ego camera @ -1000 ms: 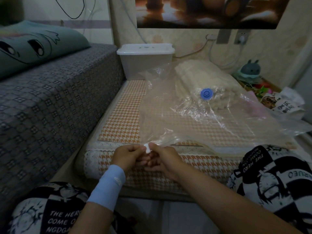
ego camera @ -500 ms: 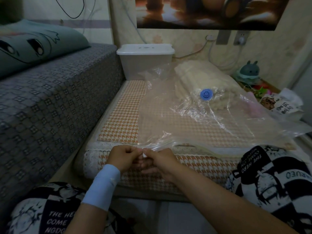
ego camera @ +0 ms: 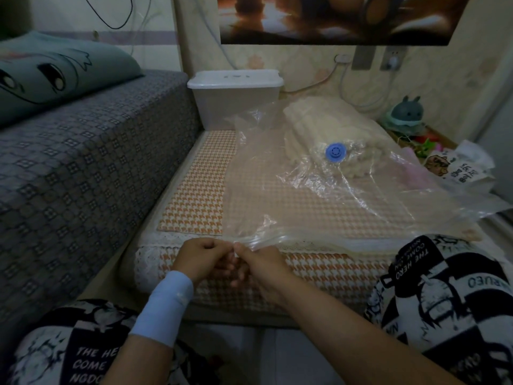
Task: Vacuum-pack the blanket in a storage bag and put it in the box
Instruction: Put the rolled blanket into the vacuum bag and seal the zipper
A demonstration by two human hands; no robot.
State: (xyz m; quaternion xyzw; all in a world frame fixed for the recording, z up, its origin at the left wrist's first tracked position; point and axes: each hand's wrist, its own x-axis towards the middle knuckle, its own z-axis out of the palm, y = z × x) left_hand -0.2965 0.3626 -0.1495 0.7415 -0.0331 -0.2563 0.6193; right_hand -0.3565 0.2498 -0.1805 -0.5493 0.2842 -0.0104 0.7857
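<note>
A cream blanket (ego camera: 319,126) lies folded inside a clear plastic storage bag (ego camera: 319,201) spread over the orange houndstooth mattress (ego camera: 194,190). A blue round valve (ego camera: 336,153) sits on the bag over the blanket. The bag's zip edge (ego camera: 291,240) runs along the mattress's near edge. My left hand (ego camera: 202,258) and my right hand (ego camera: 261,262) meet at the zip's left end, both pinching it, with a small white clip barely visible between the fingertips. A white lidded storage box (ego camera: 236,95) stands at the far end by the wall.
A grey patterned bed (ego camera: 83,168) with a teal pillow (ego camera: 55,70) rises on the left. Toys and a printed paper bag (ego camera: 455,168) lie on the right. My knees in black-and-white trousers flank the mattress's near edge.
Both hands have shifted slightly left and closer together at the bag's zip corner. The white clip that showed between the fingers a second ago is now mostly covered.
</note>
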